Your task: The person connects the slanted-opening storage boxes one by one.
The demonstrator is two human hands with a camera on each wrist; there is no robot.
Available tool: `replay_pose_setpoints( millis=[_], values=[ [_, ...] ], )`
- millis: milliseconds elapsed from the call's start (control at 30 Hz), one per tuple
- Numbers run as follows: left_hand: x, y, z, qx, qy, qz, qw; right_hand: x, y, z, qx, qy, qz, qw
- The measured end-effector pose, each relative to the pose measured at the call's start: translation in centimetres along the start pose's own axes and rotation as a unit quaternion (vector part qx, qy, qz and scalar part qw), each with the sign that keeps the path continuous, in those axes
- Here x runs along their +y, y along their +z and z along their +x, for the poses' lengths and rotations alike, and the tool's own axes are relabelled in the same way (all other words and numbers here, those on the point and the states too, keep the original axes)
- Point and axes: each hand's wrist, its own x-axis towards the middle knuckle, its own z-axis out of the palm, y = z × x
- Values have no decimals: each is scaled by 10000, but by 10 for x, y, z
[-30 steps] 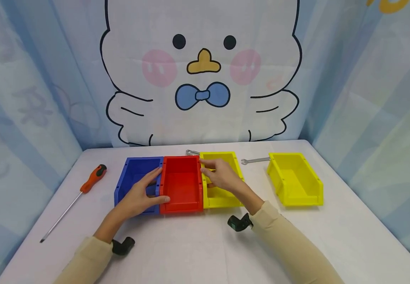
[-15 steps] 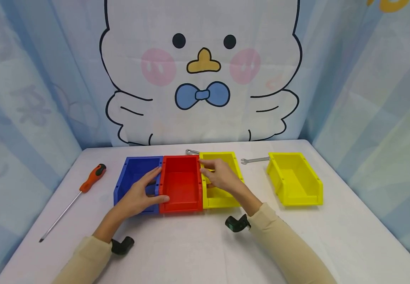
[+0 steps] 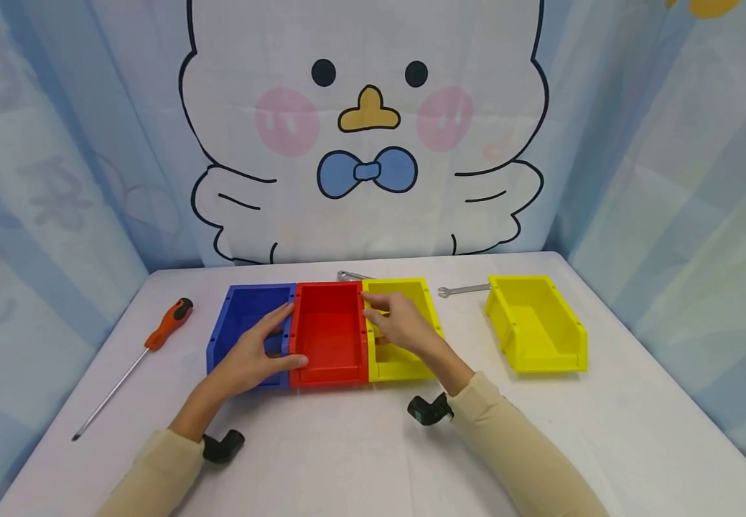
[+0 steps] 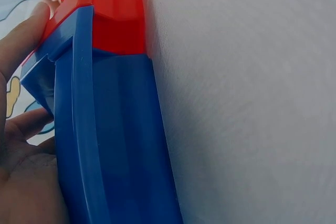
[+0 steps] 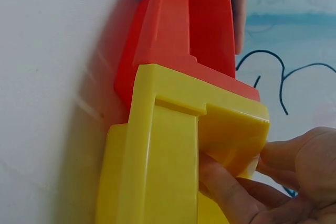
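Observation:
A blue bin (image 3: 220, 345), a red bin (image 3: 330, 337) and a yellow bin (image 3: 405, 370) stand side by side on the table, their walls meeting. My left hand (image 3: 250, 362) grips the joined walls of the blue and red bins, its fingers in the blue one and its thumb (image 4: 26, 38) over the red one. At the yellow bin's left wall, my right hand (image 3: 405, 323) pinches the rim near the back. Some of its fingers (image 5: 226, 187) reach inside that bin, as the right wrist view shows.
Apart on the right stands a second yellow bin (image 3: 537, 323), with an open-ended wrench (image 3: 464, 291) sticking out behind its left side. Another metal tool (image 3: 352, 276) lies partly hidden behind the row. A screwdriver (image 3: 164, 327) with an orange and black handle lies at the left.
The yellow bin in the row has slid slightly toward me with my right hand, and more of the metal tool behind it shows. My left hand keeps its place.

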Motion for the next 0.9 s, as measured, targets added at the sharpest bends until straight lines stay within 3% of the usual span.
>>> replay_pose_setpoints(
  millis=[300,600,733,900],
  values=[
    [0,0,1,7,112,61,9999,-2,1,1,10,99,-136,9999],
    [1,-1,1,-45,172,26,9998,1,-1,0,39,-115,-264,9996],
    [2,0,2,-37,177,190,9997,2,-3,-1,110,-293,-634,9975],
    [5,1,1,26,223,628,9978,5,-19,-6,199,-661,-1434,9873]
  ],
)
